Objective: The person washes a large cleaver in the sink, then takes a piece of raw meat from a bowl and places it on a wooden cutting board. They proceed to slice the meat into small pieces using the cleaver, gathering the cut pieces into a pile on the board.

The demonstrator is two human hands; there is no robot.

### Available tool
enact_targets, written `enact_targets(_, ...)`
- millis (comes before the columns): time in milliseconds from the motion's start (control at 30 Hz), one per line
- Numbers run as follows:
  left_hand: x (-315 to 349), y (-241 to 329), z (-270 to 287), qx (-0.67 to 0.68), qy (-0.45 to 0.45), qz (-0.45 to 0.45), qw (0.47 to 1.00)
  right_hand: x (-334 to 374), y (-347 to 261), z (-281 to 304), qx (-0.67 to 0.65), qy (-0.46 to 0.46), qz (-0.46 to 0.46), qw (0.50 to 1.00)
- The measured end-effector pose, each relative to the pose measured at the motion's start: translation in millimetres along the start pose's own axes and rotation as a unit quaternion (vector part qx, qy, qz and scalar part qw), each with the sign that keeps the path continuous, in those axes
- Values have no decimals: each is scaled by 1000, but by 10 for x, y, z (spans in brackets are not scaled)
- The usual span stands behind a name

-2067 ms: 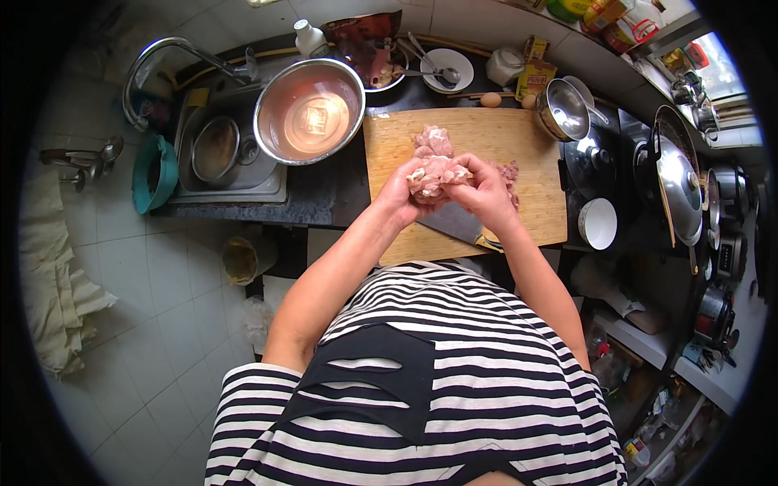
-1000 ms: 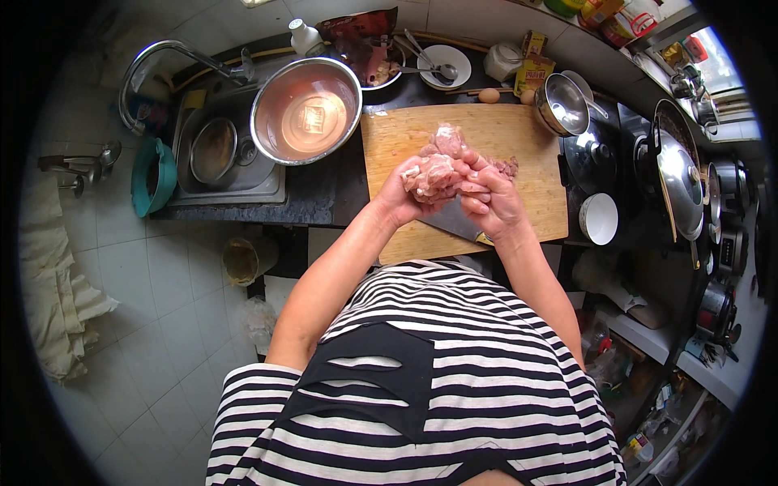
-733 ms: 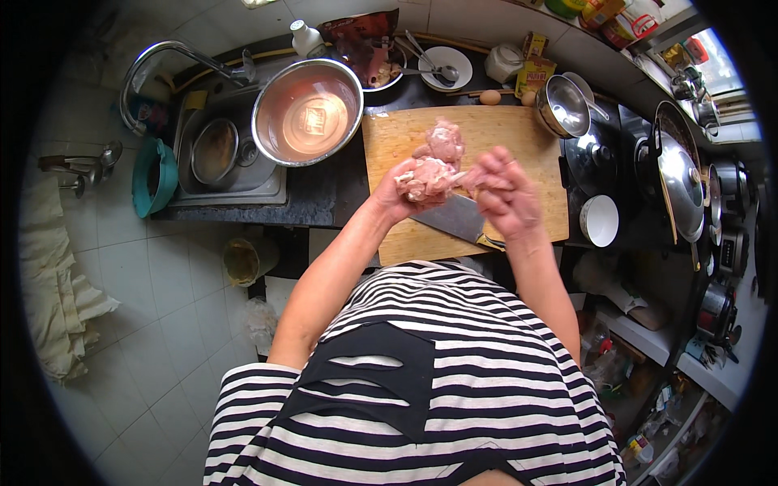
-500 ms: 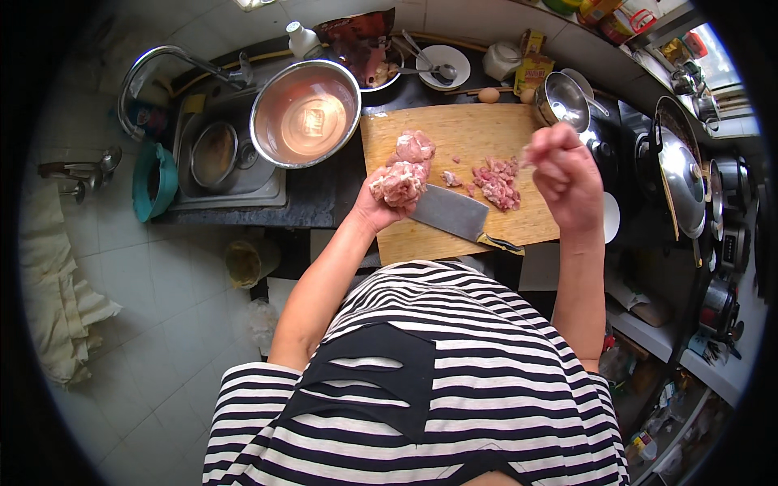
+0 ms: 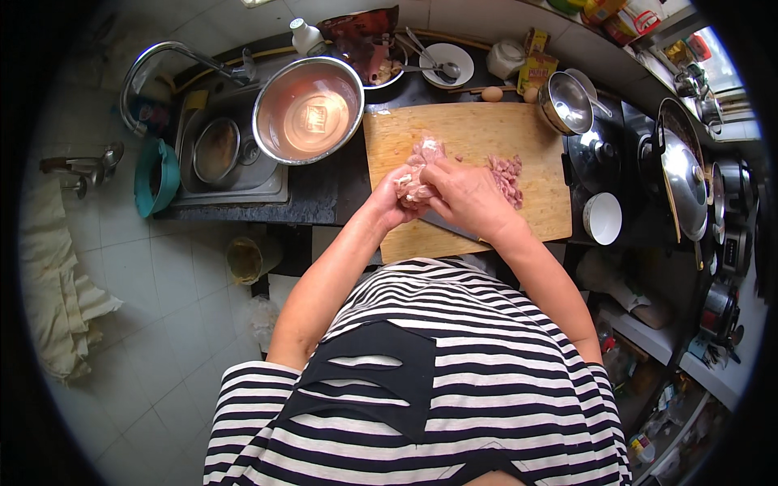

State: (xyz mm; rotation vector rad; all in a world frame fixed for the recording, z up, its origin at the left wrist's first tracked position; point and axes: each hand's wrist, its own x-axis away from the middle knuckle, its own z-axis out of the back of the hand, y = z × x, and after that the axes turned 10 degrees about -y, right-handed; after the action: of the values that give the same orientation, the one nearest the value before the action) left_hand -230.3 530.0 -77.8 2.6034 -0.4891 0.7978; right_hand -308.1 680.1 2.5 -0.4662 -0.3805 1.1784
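Observation:
Above the wooden cutting board point(image 5: 454, 121), my left hand point(image 5: 389, 201) is wrapped around a lump of raw pink meat point(image 5: 412, 188). The fingers of my right hand point(image 5: 472, 197) are closed on the top of that same lump, their tips partly hidden. Another raw piece point(image 5: 429, 148) lies just beyond, touching or nearly touching the held lump. Small chopped meat pieces point(image 5: 509, 174) form a pile on the board to the right of my right hand. Under my hands lies a cleaver point(image 5: 455, 230), mostly covered by my right hand and forearm.
A large metal bowl point(image 5: 271, 134) stands left of the board beside the sink point(image 5: 235, 194). A white bowl point(image 5: 603, 219) and a metal pan point(image 5: 565, 101) stand at the right, near the stove. Behind the board are eggs point(image 5: 492, 94) and a white dish with spoons point(image 5: 458, 55).
My right hand has come down and left from above the board's right side onto the meat in my left hand. The white bowl and more of the pot lid are now uncovered.

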Motion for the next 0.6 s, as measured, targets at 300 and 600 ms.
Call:
enact_targets(300, -103, 8, 120, 53, -82, -5, 995, 112, 298, -372, -441, 52, -60, 894)
enact_targets(600, -225, 144, 675, 113, -109, -63, 986, 468, -2, 567, -530, 222, 21, 818)
